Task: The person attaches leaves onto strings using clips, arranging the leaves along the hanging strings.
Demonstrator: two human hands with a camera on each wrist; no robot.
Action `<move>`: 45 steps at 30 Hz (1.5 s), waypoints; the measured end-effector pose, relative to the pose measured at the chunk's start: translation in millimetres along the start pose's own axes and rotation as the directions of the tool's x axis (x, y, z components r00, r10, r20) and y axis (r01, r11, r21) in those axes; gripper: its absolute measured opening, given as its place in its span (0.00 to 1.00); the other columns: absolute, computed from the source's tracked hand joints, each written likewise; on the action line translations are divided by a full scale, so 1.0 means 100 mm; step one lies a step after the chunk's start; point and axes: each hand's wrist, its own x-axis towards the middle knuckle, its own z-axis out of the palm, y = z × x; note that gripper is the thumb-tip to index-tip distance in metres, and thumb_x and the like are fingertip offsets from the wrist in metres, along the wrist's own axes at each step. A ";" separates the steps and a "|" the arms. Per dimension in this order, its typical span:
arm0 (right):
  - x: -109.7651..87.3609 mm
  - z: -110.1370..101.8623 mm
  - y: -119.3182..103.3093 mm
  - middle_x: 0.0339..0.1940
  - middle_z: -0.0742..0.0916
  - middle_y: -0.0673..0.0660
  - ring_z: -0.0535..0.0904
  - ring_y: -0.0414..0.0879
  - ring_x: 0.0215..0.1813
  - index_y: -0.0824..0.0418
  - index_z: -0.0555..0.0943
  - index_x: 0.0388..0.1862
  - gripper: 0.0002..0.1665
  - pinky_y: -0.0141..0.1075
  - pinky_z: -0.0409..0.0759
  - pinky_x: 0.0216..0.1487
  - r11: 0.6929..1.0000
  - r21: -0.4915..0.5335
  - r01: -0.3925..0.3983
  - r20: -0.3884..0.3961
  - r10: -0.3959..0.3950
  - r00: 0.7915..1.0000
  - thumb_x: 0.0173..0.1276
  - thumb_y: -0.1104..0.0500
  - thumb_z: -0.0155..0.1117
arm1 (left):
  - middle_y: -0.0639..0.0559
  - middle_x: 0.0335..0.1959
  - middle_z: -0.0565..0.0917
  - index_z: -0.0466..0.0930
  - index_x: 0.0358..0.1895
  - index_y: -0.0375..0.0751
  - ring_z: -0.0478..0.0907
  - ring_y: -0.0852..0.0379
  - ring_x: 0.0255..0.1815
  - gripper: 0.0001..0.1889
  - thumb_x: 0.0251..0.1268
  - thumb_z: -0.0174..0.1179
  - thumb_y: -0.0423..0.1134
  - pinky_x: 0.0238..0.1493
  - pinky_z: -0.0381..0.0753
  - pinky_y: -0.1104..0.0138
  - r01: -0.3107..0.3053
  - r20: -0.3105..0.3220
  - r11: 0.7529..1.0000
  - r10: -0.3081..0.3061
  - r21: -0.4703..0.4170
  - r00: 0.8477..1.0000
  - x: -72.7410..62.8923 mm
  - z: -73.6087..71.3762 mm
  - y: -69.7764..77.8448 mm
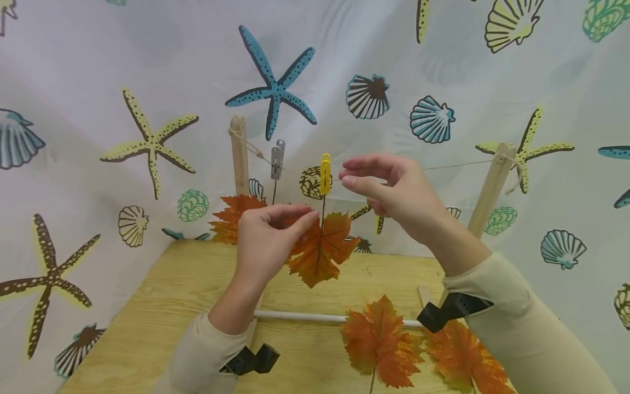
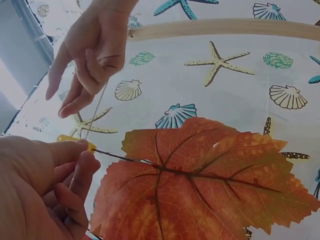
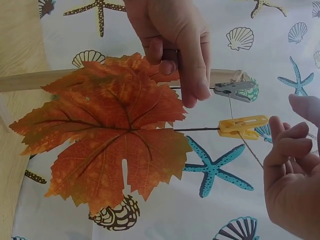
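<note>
A yellow clothespin (image 1: pixel 325 174) clips the dark stem of an orange maple leaf (image 1: pixel 322 249) to a thin string line, and the leaf hangs below. My left hand (image 1: pixel 268 241) is just left of that stem, thumb and fingertips close together; in the right wrist view a gap shows between them and the stem. Just right of the clothespin, my right hand (image 1: pixel 394 189) has its thumb and fingers parted and holds nothing. Farther left on the line, a grey clothespin (image 1: pixel 276 163) carries another orange leaf (image 1: pixel 231 219), partly hidden behind my left hand.
The string runs between a left wooden post (image 1: pixel 239 158) and a right wooden post (image 1: pixel 492 189). Two more orange leaves, one a leaf (image 1: pixel 381 342) near the middle, lie on the wooden table (image 1: pixel 162 306) by a white rod (image 1: pixel 300 316). Behind hangs a seashell-print curtain (image 1: pixel 197 54).
</note>
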 end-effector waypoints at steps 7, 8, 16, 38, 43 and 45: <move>-0.08 -0.04 0.07 0.55 0.87 0.53 0.75 0.41 0.32 0.57 0.81 0.59 0.19 0.30 0.65 0.24 1.000 -0.011 -0.001 0.029 0.001 1.000 0.71 0.54 0.67 | 0.48 0.38 0.91 0.92 0.40 0.44 0.87 0.50 0.33 0.11 0.58 0.73 0.45 0.35 0.84 0.71 0.038 0.035 0.999 -0.039 0.018 0.999 -0.11 -0.02 0.02; -0.09 -0.04 0.08 0.55 0.87 0.53 0.75 0.41 0.31 0.57 0.81 0.58 0.19 0.30 0.65 0.24 1.000 -0.012 -0.009 0.021 0.010 1.000 0.71 0.53 0.67 | 0.48 0.38 0.91 0.92 0.40 0.44 0.87 0.48 0.33 0.11 0.58 0.74 0.45 0.35 0.84 0.71 0.041 0.039 0.999 -0.042 0.020 0.998 -0.12 -0.02 0.01; -0.17 0.01 0.15 0.58 0.84 0.50 0.65 0.42 0.19 0.54 0.82 0.57 0.19 0.32 0.69 0.27 0.996 -0.045 -0.083 -0.003 0.083 0.997 0.71 0.48 0.66 | 0.48 0.37 0.91 0.92 0.40 0.45 0.86 0.52 0.30 0.11 0.58 0.74 0.45 0.30 0.82 0.70 0.046 0.051 0.998 -0.048 0.053 0.998 -0.14 -0.02 -0.06; -0.37 0.10 0.38 0.54 0.85 0.54 0.66 0.43 0.21 0.54 0.81 0.59 0.20 0.34 0.71 0.30 0.990 -0.083 -0.110 0.059 0.115 0.992 0.72 0.48 0.65 | 0.49 0.40 0.90 0.90 0.45 0.45 0.82 0.55 0.29 0.11 0.60 0.72 0.42 0.31 0.83 0.68 0.095 0.197 0.994 -0.104 0.056 0.975 -0.19 -0.06 -0.22; -0.39 0.11 0.46 0.53 0.86 0.56 0.66 0.42 0.20 0.54 0.81 0.59 0.20 0.35 0.72 0.31 0.989 -0.079 -0.123 0.056 0.128 0.990 0.72 0.48 0.65 | 0.48 0.38 0.90 0.90 0.45 0.46 0.84 0.48 0.30 0.12 0.59 0.73 0.43 0.29 0.81 0.68 0.093 0.222 0.995 -0.101 0.048 0.970 -0.20 -0.06 -0.25; -0.40 0.10 0.49 0.53 0.85 0.56 0.66 0.42 0.19 0.55 0.81 0.59 0.20 0.35 0.71 0.30 0.990 -0.078 -0.115 0.060 0.119 0.991 0.72 0.49 0.65 | 0.47 0.38 0.90 0.90 0.46 0.46 0.84 0.45 0.31 0.13 0.59 0.73 0.43 0.29 0.80 0.68 0.091 0.231 0.995 -0.099 0.043 0.968 -0.20 -0.06 -0.26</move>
